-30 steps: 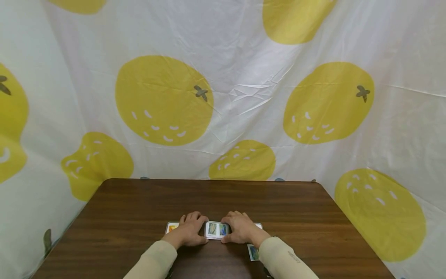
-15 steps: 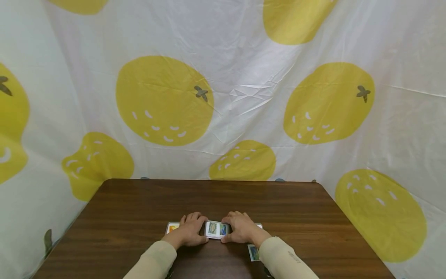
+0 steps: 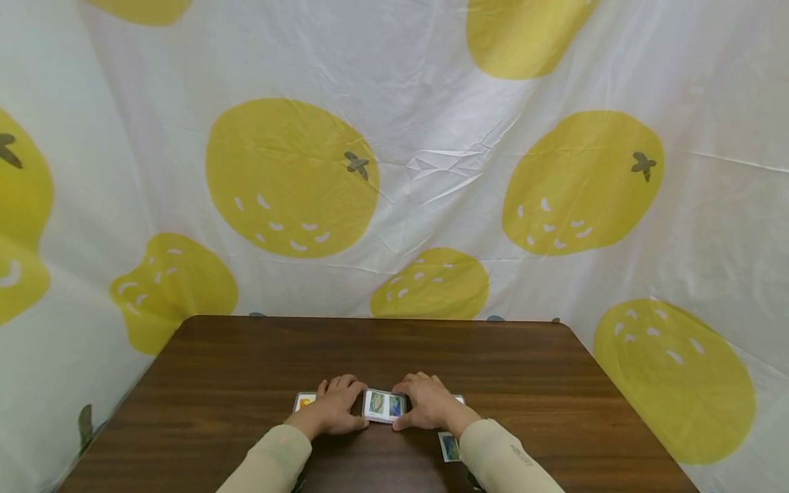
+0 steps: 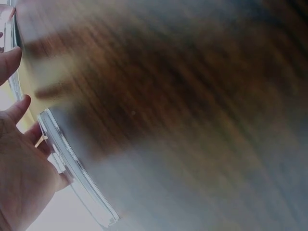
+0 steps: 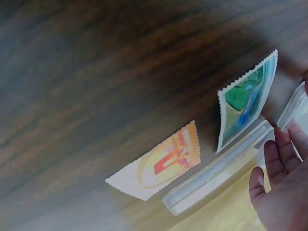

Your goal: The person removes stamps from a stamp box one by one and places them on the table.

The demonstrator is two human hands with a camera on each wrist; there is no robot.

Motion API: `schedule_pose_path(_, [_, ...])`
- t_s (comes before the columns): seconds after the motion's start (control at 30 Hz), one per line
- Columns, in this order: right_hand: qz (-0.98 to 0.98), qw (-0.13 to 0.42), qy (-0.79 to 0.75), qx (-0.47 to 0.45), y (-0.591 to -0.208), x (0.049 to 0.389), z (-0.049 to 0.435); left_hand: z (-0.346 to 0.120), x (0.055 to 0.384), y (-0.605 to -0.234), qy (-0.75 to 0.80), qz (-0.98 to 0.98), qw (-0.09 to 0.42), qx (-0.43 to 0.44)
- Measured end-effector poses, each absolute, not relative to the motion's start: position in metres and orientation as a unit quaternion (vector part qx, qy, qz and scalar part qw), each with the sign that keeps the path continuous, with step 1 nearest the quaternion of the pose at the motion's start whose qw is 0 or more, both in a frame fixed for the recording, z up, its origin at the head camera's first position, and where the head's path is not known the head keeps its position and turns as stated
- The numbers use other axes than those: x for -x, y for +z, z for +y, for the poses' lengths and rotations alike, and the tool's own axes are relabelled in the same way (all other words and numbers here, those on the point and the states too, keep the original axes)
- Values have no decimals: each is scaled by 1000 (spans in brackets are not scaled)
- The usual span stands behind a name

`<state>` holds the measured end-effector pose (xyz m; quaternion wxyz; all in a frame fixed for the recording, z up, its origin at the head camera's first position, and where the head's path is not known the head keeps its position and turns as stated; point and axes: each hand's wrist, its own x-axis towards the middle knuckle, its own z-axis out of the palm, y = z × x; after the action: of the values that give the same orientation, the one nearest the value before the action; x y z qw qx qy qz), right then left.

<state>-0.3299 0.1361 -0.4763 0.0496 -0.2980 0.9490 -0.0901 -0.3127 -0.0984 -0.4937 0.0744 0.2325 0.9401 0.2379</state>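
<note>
Two stamps show through the top of a small clear plastic case [image 3: 384, 407] at the middle of the table's near part. My left hand [image 3: 335, 407] grips its left end, thumb at the near corner and index finger at the far one. At the right end, my right hand [image 3: 428, 402] holds it the same way. Beneath the left hand lies another clear case [image 4: 79, 173], with an orange picture at its uncovered corner in the head view. A third clear case [image 5: 216, 168] lies under the right hand, mostly hidden from the head camera.
A loose blue-green stamp [image 5: 248, 101] lies beside the right-hand case, close to my right sleeve [image 3: 505, 455]. Near it rests an orange stamp [image 5: 166, 166], seen only in the right wrist view. Fruit-patterned cloth [image 3: 431, 205] hangs behind the brown table [image 3: 370, 342].
</note>
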Motion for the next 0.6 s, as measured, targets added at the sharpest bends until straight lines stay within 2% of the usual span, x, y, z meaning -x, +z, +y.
schedule_pose_path(0.6, [948,40,-80,307,-479,330,137,-101,312,-491,244,935,87,-241])
